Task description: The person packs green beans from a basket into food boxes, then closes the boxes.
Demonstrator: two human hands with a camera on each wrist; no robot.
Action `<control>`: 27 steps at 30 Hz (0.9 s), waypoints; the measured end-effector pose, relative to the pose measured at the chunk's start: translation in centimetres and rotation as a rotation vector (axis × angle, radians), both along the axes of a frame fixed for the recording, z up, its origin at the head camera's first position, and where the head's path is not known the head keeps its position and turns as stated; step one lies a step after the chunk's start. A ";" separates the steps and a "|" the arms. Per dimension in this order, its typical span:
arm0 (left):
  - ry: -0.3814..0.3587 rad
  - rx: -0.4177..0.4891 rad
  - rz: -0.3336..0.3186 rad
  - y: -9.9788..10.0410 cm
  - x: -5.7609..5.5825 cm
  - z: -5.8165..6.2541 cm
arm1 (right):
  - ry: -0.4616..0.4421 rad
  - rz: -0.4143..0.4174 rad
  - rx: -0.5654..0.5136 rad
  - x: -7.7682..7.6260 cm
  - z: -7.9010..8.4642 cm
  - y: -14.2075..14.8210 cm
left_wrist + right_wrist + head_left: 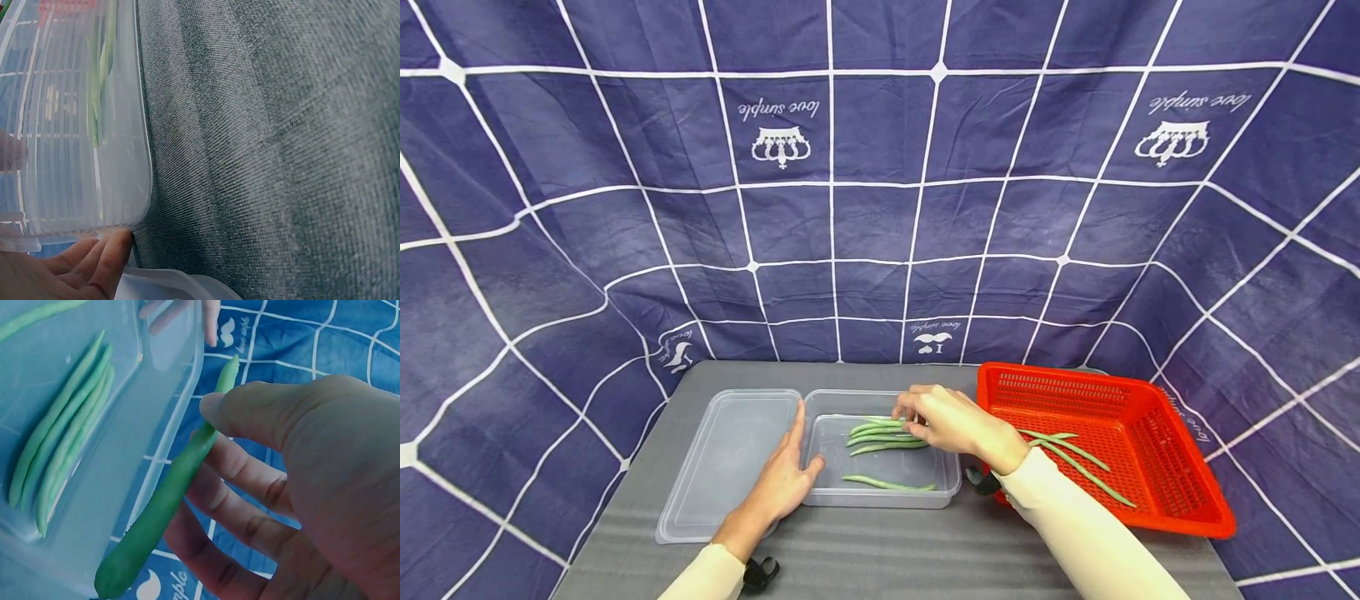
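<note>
My right hand is over the right part of a clear plastic container. Between thumb and fingertips it pinches a green bean, which hangs tilted in the right wrist view. Inside the container several green beans lie side by side, and a single green bean lies apart near the front wall. My left hand rests against the container's left end, its fingers straight along the outside of the wall and its thumb over the rim. In the left wrist view, its fingertips touch that wall.
A red plastic basket stands to the right with a few green beans in it. Left of the container, a translucent lid lies flat on the grey tabletop. Blue checked cloth hangs behind and at both sides.
</note>
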State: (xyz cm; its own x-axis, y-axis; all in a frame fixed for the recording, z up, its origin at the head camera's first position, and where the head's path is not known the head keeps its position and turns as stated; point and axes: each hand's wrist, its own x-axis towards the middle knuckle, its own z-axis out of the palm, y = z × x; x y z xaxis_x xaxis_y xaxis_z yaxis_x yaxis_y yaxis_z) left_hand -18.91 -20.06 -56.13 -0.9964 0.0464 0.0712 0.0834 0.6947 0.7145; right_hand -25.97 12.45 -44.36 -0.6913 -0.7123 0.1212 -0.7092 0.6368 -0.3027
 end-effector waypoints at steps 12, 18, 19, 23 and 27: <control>-0.002 -0.006 0.001 -0.1 0.0 -0.1 | 0.022 0.058 0.009 0.4 -0.8 -1.6; -0.002 -0.012 0.006 0.0 -0.1 -0.2 | 0.066 0.080 0.024 0.4 -1.3 -1.8; 0.001 -0.013 0.006 0.0 -0.1 -0.1 | 0.072 0.078 0.028 0.4 -1.3 -1.8; 0.005 -0.013 0.004 0.0 -0.1 0.0 | 0.069 0.069 0.019 0.5 -1.4 -1.6; 0.005 -0.013 0.005 0.0 0.0 0.1 | 0.052 0.051 0.003 0.5 -1.2 -1.4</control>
